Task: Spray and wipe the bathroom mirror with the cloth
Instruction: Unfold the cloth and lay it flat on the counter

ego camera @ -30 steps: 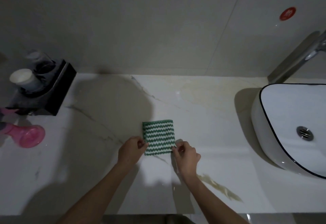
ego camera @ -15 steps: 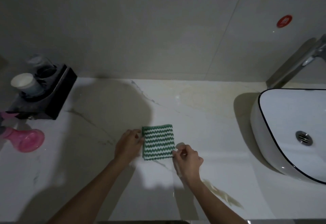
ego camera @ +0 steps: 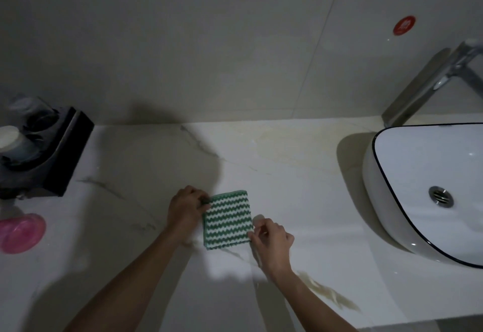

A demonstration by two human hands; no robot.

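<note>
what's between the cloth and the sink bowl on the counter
Only bare marble counter lies between the folded green cloth and the white sink bowl, as the head view shows.

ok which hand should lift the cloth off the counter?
Probably the right hand: it pinches the cloth at its near right edge. The left hand only meets the far left corner.

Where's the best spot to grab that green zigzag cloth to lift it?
Probably its left and right edges. The cloth lies folded flat on the counter, so pinching from both sides, as the left hand and right hand do, should keep it folded.
</note>
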